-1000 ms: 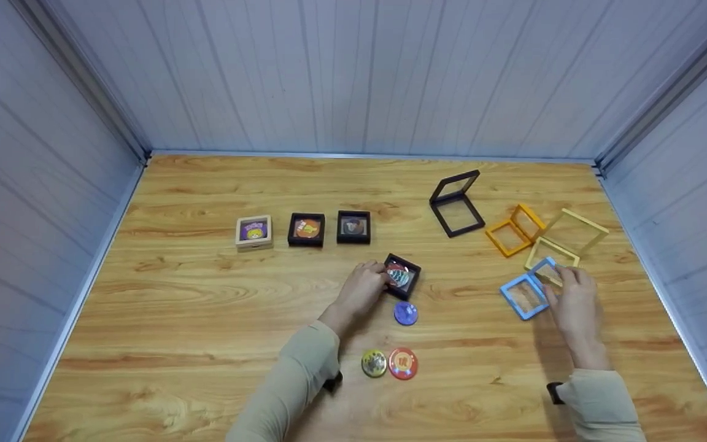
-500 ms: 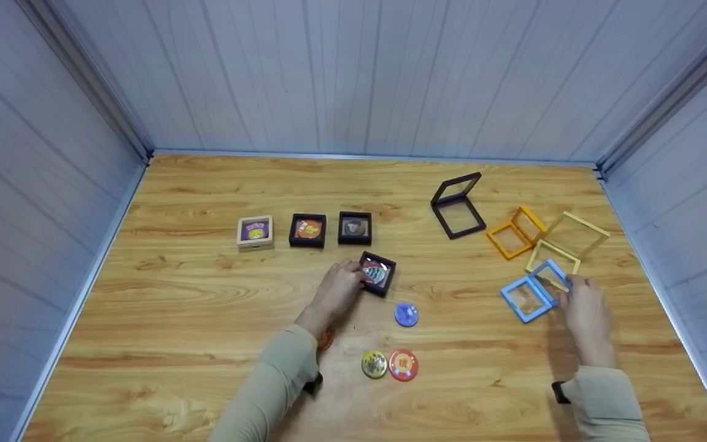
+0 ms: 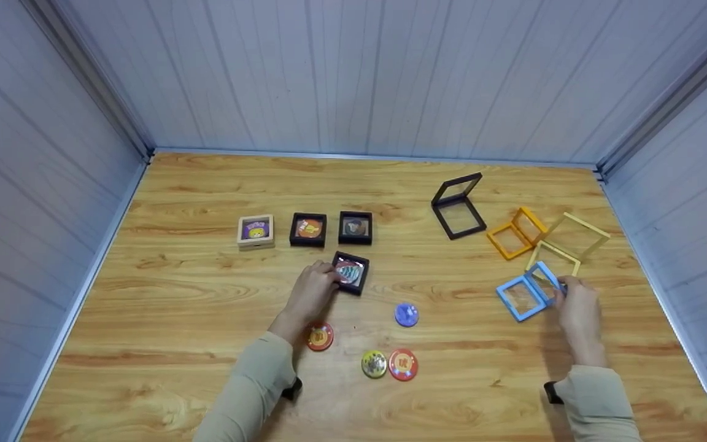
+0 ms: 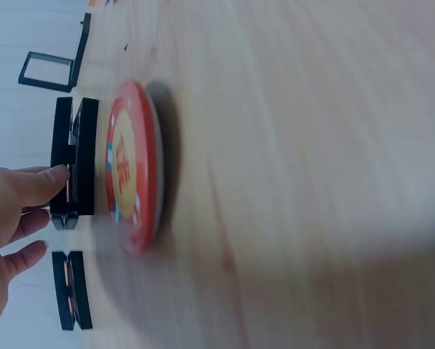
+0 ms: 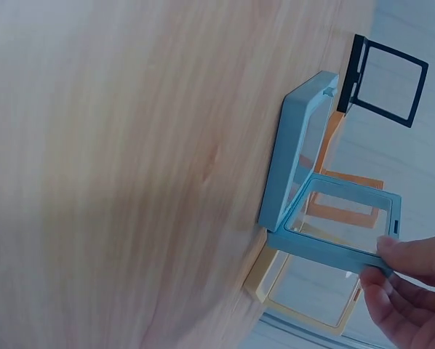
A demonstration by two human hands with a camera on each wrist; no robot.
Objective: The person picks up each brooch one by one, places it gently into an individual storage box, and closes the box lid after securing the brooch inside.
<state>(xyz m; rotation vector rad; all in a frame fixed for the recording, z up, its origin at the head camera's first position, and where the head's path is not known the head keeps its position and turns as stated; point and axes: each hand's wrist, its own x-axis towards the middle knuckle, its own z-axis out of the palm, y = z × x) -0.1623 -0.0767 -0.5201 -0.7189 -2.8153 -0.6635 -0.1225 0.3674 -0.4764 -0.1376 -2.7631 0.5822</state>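
Closed-frame row (image 3: pixel 308 229): left of centre, toward the tabletop's (image 3: pixel 175 294) far edge
Lone frame (image 3: pixel 350 274): before the row's right end
Four badges (image 3: pixel 404 364): before that lone frame
Four open frames (image 3: pixel 522 232): toward the right edge

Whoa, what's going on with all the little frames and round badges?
Somebody has both hands busy at a wooden table. The left hand holds a black frame with a round badge inside. The right hand pinches the raised lid of an open blue frame. Three closed frames with pictures inside lie in a row farther back. Three more open frames stand at the right. Four loose badges lie nearer.
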